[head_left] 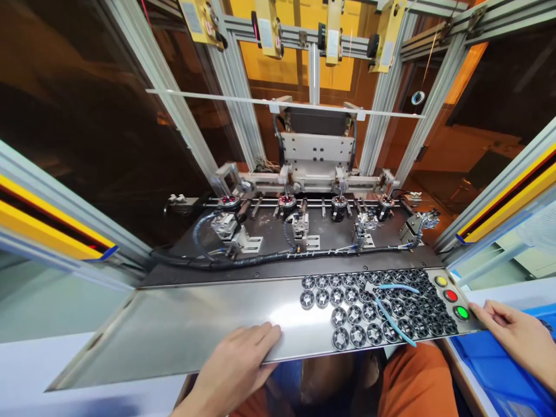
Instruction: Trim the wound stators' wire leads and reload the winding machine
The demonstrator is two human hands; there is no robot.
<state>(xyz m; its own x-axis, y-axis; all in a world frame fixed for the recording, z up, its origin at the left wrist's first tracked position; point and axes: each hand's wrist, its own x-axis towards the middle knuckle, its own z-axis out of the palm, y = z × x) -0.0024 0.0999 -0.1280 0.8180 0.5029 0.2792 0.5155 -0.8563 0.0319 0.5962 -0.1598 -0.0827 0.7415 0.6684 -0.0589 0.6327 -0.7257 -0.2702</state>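
My left hand (pixel 248 350) rests on the front edge of the steel ledge (pixel 186 324). Its fingers lie on top and the thumb hangs below the edge; it holds nothing. At the right end, my right hand (pixel 510 330) is beside the button panel, holding nothing. One digit reaches toward the lit green button (pixel 462 313), and the others are loosely curled. Above the green button sit a red button (pixel 450 296) and a yellow button (pixel 441 281). Several rows of small round black motor parts (pixel 357 336) cover the ledge's right half. Light-blue-handled pliers (pixel 393 321) lie across them.
Behind the ledge, several fixtures on a dark base plate (pixel 269 231) hold black round parts (pixel 339 207). A black cable bundle (pixel 243 263) runs in front of them. Yellow light-curtain bars (pixel 56 217) flank both sides. Yellow-bodied devices (pixel 268 29) hang overhead.
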